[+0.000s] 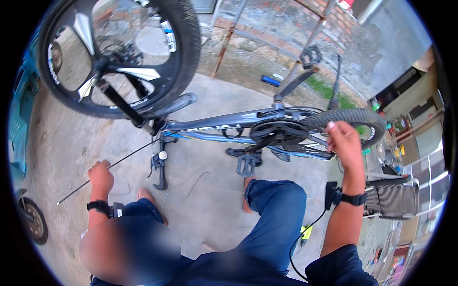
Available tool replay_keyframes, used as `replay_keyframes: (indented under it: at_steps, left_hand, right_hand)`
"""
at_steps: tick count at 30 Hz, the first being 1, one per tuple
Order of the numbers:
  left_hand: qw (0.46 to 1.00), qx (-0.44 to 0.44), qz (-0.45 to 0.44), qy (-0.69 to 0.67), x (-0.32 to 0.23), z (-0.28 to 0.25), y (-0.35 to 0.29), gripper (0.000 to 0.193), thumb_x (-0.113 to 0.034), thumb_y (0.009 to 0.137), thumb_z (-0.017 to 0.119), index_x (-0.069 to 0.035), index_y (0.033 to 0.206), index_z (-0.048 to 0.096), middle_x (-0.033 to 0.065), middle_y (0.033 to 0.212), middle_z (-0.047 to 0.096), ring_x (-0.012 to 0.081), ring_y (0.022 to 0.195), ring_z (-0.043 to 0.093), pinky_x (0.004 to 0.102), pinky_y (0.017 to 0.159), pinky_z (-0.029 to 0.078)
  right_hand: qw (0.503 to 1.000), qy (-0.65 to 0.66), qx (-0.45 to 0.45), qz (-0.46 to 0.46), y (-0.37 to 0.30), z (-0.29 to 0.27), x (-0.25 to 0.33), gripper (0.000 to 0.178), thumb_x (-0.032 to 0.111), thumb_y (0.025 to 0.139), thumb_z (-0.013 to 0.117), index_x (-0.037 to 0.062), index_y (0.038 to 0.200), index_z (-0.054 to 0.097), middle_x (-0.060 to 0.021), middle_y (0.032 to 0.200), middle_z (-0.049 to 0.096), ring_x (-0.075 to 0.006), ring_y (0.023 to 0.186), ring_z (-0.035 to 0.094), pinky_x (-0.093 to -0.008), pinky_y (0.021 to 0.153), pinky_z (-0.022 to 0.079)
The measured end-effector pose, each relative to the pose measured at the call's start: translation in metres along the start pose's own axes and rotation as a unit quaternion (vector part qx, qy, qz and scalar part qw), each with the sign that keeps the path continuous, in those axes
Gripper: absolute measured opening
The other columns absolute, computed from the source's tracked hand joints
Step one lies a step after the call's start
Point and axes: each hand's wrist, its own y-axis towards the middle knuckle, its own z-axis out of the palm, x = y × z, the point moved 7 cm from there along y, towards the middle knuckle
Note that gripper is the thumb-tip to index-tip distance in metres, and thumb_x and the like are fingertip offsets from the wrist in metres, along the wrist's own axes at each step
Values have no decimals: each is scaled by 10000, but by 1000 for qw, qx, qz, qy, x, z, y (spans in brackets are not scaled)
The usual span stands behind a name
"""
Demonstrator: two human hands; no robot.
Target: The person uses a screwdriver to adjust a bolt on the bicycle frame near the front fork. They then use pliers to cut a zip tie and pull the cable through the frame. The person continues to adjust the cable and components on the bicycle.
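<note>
Ground (205, 224): pale concrete slab under the bicycle, with rougher soil and grass at its far edge.
Wall (286, 24): weathered brick and grey render beyond the bicycle.
Bicycle (212, 125): stretches across the middle of the view in front of the person, its grey and blue frame running from the front wheel at upper left to the rear wheel at right.
Front wheel (100, 65): black knobbly tyre, three broad spokes with white panels.
Rear wheel (377, 120): knobbly tyre, partly covered by the right hand.
Chair (391, 198): woven seat, metal frame, off to the right.
Chainring (279, 133): black, near the middle of the frame, with a pedal (245, 165) below it.
Handlebar (162, 176): dark end pointing toward the person, a small round silver piece beside it.
Cable (126, 157): thin and black, slanting from the frame's front end down left past the left hand to a free tip.
Left hand (100, 176): curled closed around the cable, well apart from the other hand.
Right hand (344, 140): raised at the rear wheel, fingers bent; cannot tell whether it grips or touches anything.
Blue object (271, 80): on the ground beyond the frame.
</note>
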Motion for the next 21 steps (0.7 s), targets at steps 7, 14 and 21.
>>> replay_keyframes:
  at_steps: [7, 14, 21]
  left_hand:
    - [999, -45, -19, -2, 0, 0, 11, 339, 2, 779, 525, -126, 1057, 671, 139, 994, 641, 325, 946, 628, 450, 885, 457]
    - [975, -94, 96, -175, -101, -47, -1, 301, 24, 770, 572, -64, 1049, 643, 173, 973, 630, 360, 936, 613, 437, 814, 491]
    - [871, 19, 268, -411, -253, -91, -69, 231, 14, 804, 589, -29, 1026, 638, 159, 939, 645, 352, 895, 629, 414, 790, 506]
  right_hand:
    - [978, 97, 184, 12, -57, 71, -37, 201, 223, 943, 626, 23, 947, 651, -23, 707, 615, -87, 587, 588, -226, 525, 476]
    - [937, 83, 324, 101, -73, 160, -69, 225, 244, 949, 620, 22, 955, 650, -23, 767, 636, -89, 629, 604, -229, 571, 487]
    - [904, 85, 410, 89, -90, 239, -98, 280, 306, 940, 614, 28, 946, 648, -28, 746, 640, -106, 602, 615, -269, 578, 488]
